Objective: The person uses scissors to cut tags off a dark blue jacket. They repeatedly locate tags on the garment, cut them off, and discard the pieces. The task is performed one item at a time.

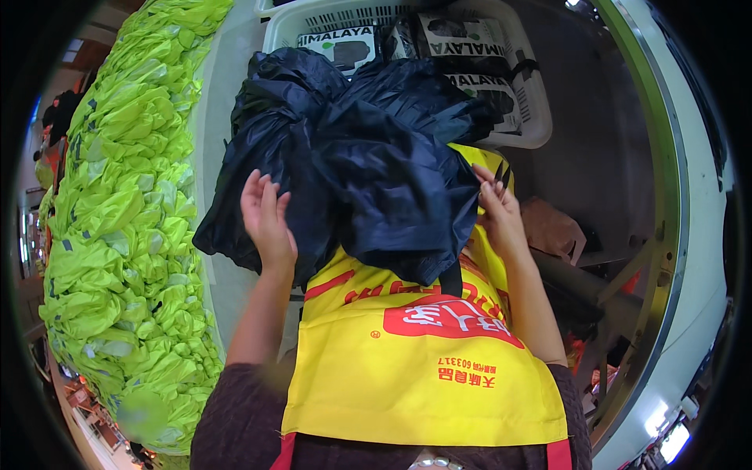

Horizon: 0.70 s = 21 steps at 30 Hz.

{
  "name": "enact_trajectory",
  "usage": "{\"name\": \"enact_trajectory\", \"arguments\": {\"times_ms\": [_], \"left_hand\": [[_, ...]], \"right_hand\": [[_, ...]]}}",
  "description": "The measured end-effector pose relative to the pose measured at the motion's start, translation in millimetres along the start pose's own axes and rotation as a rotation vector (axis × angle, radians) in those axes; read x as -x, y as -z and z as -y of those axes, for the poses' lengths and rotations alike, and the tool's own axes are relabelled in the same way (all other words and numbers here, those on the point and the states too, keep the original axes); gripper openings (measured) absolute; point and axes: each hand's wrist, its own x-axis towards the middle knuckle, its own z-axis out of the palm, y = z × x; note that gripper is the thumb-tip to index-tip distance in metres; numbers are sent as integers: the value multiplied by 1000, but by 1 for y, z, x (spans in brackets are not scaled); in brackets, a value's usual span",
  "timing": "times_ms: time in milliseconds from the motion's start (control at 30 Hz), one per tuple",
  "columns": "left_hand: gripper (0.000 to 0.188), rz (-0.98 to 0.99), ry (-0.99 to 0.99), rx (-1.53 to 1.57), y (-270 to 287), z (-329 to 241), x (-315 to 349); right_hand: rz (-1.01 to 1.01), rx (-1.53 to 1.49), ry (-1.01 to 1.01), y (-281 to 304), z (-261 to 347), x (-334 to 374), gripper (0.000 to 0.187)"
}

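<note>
Dark navy crumpled nylon garment [368, 164] lies unfolded (nothing tidy yet); left hand [266, 219] presses flat-open against it, right hand [497, 207] pinches its edge.

In front of me a bundle of crumpled fabric [368, 164] lies on the worktop [223, 117], its near edge hanging over my apron [423, 360]. My left hand [266, 219] rests against the bundle's left side, and my right hand [497, 211] touches its right edge. Behind the bundle stands a slatted basket [525, 94], and in it lie several flat packets [470, 39] side by side. Along the worktop's left edge runs a long heap of folded vests [125, 235], from far to near, just beside the bundle. To the right, past my right hand and lower down, sits a bag [552, 227] near a metal frame [650, 266].
</note>
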Motion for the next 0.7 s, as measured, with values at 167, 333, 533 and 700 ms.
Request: {"name": "enact_trajectory", "arguments": {"times_ms": [167,333,533,700], "left_hand": [[64,1167,-998,-896,-36,-55,58],[60,903,-921,-931,-69,19,56],[30,474,406,143,-77,-47,5],[28,427,468,159,-71,-69,-4]], "right_hand": [[-83,-313,-88,-37,11,4,36],[100,-441,-70,-48,26,-28,33],[1,-243,103,-26,39,-43,28],[62,-26,329,-52,9,-42,33]]}}
